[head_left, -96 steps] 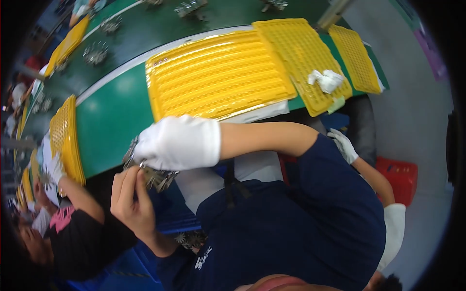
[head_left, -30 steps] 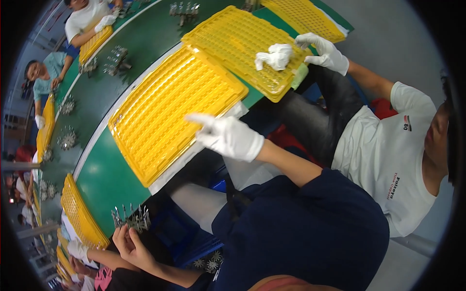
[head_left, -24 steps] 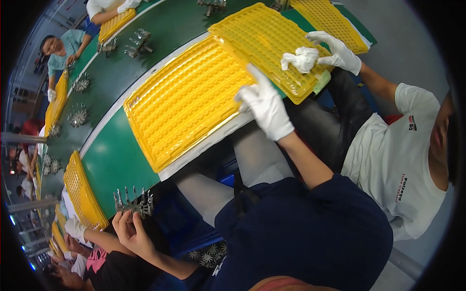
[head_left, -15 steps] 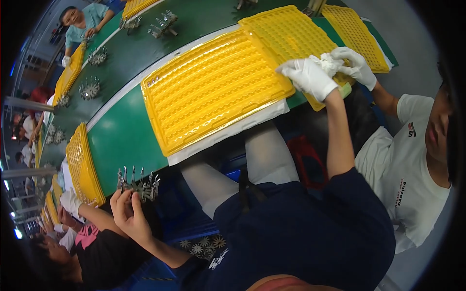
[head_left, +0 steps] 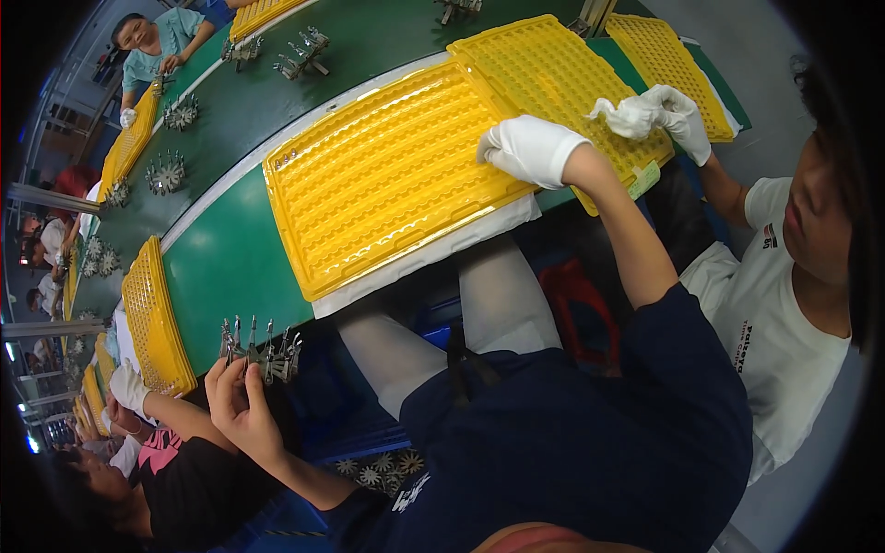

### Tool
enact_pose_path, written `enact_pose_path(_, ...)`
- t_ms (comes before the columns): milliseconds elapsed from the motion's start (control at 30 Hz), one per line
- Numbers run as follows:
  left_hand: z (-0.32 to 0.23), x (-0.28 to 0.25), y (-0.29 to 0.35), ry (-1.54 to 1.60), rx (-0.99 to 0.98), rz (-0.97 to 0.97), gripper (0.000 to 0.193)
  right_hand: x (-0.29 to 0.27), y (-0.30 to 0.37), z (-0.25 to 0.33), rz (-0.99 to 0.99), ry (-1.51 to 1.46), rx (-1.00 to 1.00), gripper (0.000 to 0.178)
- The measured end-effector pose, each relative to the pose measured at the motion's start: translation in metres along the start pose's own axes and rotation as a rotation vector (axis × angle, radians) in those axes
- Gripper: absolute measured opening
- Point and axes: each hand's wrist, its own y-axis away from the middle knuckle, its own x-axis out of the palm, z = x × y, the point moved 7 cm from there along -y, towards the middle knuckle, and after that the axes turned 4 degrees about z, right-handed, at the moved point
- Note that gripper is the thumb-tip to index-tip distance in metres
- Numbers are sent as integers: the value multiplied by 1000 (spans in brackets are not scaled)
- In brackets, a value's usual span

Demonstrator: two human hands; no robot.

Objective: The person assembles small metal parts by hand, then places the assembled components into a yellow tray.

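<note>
My bare left hand [head_left: 238, 415] holds a metal clip holder [head_left: 277, 358], with several upright silver clips fanned around it, off the table's front edge. My right hand [head_left: 536, 152], in a white glove, is over the right end of a ribbed yellow tray [head_left: 387, 180]. Its fingers are bent together and point down-left; whether anything small is between them is hidden. A few small shiny pieces [head_left: 286, 158] lie in the tray's far left corner. White sheeting [head_left: 429, 247] shows under its near edge.
A second yellow tray [head_left: 544, 69] adjoins at right, where a co-worker's gloved hand [head_left: 680, 120] holds a crumpled white cloth [head_left: 630, 118]. Other clip holders [head_left: 166, 172] stand on the green table [head_left: 217, 249]. Another yellow tray [head_left: 155, 313] is at left. More holders [head_left: 383, 470] lie below.
My right hand has moved left and slightly down, away from the co-worker's hands and over the yellow tray. My left hand still holds the clip holder in nearly the same place.
</note>
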Motion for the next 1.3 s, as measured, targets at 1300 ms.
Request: enact_pose_path(1300, 10, -15, 6, -134, 19, -113, 14, 70, -81, 133, -483, 244, -229, 54)
